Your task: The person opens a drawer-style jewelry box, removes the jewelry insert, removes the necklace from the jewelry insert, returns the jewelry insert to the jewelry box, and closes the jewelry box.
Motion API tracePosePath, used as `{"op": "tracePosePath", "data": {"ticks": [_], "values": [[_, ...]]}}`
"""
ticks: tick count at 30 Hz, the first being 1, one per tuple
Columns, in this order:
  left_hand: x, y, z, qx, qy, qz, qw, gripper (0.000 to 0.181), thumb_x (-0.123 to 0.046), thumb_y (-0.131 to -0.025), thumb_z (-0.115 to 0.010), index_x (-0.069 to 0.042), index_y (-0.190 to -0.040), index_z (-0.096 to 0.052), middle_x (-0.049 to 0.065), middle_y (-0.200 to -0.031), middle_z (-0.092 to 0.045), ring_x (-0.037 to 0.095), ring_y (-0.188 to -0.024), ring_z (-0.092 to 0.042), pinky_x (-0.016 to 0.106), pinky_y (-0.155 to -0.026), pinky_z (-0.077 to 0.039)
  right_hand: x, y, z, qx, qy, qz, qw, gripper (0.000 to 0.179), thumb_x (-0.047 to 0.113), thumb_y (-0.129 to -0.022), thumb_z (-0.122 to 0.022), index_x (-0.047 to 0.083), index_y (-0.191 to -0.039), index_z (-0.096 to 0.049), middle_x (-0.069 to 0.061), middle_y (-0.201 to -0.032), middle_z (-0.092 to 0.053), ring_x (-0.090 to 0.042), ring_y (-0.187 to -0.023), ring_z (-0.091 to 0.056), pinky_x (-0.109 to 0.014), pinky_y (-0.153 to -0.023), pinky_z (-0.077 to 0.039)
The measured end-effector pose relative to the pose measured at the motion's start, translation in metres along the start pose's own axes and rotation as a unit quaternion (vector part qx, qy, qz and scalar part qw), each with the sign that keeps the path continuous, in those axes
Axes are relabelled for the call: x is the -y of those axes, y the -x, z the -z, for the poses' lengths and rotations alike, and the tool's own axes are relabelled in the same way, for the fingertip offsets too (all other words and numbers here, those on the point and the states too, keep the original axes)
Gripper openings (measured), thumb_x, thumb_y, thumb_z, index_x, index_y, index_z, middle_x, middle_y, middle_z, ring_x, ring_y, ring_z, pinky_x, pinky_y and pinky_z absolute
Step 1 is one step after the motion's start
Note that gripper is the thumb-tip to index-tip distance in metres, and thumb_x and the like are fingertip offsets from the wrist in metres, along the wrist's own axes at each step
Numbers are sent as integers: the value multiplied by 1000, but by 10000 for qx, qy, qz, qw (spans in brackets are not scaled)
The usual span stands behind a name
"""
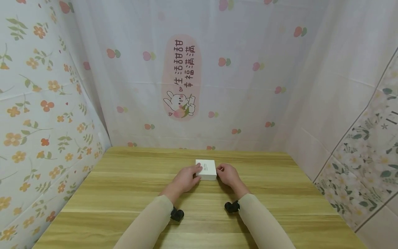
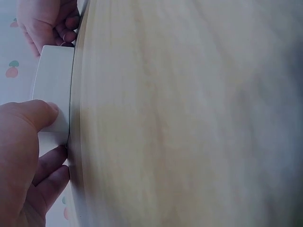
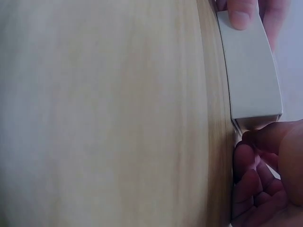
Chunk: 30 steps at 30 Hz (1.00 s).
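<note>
A small white box with fine dark print on its lid lies flat on the wooden table. My left hand grips its left end. In the left wrist view the left thumb presses the long front side, with other fingers around the end. My right hand is at the opposite end. In the right wrist view its thumb and forefinger pinch at the lower edge of the box's end, where a thin edge or flap shows; the remaining fingers are curled. What exactly lies between those fingertips is partly hidden.
The wooden table runs back to a hanging white curtain with a fruit print. Floral cloth closes off the left side, and another patterned cloth hangs on the right. Black wrist cameras sit by both sleeves.
</note>
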<state>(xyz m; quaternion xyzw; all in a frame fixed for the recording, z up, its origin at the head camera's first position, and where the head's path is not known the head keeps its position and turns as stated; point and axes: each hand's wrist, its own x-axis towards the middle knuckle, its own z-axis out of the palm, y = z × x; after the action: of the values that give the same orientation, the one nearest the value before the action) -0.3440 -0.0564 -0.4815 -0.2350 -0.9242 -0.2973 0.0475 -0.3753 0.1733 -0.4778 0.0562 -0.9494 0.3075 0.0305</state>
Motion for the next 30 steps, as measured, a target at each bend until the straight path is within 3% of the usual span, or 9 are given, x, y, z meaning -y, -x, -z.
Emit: {"op": "tracePosePath", "data": {"ticks": [15,30], "values": [[-3,-1,3,5,-27,72,10000,48,-13,-108,-71,-4,-154,-63,12,-167,-55,36,-152,-56,50,-123,-50,1,-2,6,107,385,-30,9992,17,18,-111,-62,11,-107,-77,-7,-100,-75,-23,-87,-65,-40,-83,-57],[0,0,1,58,-74,44,9999,48,-14,-108,-70,-5,-155,-63,12,-167,-54,36,-152,-56,50,-123,-50,-2,2,10,132,608,-31,9981,16,19,-110,-61,11,-108,-75,-7,-99,-75,-24,-87,-65,-42,-84,-58]]}}
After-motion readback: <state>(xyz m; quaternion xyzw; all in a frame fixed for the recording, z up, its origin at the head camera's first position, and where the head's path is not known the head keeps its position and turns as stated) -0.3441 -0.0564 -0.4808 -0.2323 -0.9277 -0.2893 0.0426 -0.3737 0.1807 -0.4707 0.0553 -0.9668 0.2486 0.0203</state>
